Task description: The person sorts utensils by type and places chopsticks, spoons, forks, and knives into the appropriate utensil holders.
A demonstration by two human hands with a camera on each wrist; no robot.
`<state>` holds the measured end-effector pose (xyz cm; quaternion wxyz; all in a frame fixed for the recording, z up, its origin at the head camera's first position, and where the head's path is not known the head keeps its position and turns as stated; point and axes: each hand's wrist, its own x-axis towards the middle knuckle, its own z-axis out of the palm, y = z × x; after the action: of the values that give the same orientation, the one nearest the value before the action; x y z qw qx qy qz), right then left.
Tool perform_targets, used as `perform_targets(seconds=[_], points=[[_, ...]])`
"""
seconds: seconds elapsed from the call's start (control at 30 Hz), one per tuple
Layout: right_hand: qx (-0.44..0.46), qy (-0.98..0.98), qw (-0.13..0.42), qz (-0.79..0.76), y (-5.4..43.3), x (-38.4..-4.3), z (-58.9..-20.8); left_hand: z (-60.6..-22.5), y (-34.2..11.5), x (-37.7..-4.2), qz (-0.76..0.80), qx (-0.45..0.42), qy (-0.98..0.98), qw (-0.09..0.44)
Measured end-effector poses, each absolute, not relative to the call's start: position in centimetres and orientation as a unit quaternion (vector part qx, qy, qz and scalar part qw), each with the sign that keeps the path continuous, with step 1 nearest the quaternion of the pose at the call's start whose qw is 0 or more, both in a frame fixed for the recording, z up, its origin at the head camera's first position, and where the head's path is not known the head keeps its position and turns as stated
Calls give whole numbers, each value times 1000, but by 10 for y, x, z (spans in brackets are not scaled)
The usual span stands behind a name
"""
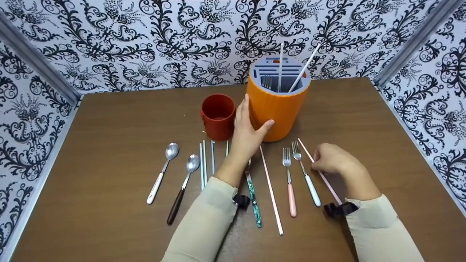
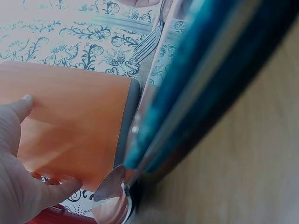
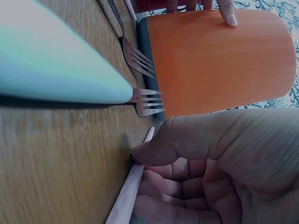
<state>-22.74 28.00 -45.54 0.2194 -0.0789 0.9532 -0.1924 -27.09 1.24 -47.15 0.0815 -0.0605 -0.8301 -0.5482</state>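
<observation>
My left hand (image 1: 247, 129) rests against the left side of an orange cutlery holder (image 1: 278, 112), thumb across its front and fingers extended along its side. The holder stands upright with a grey slotted top; two white chopsticks (image 1: 280, 67) and a fork (image 1: 267, 82) stick out of it. At the right, my right hand (image 1: 333, 158) pinches a pink chopstick (image 3: 128, 191) between thumb and fingers, close over the table. Left of that hand lie a fork with a light blue handle (image 1: 311, 189) and a fork with a pink handle (image 1: 292, 200). Another pink chopstick (image 1: 271, 191) lies further left.
A red cup (image 1: 218, 116) stands left of the holder. Two spoons, one white-handled (image 1: 156, 187) and one dark-handled (image 1: 176, 205), lie at the left. Several bluish and greenish chopsticks (image 1: 202, 163) and a green-patterned handle (image 1: 253, 200) lie around my left forearm. Patterned walls (image 1: 153, 43) enclose the table.
</observation>
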Motion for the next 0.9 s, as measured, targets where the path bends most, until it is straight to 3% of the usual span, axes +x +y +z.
perform_targets(seconds=[0.43, 0.9], points=[[-63, 952, 232, -190, 278, -227, -456, -472, 13, -271, -546, -64, -830, 91], [-66, 963, 192, -180, 279, -229, -455, -473, 13, -272, -545, -63, -831, 91]])
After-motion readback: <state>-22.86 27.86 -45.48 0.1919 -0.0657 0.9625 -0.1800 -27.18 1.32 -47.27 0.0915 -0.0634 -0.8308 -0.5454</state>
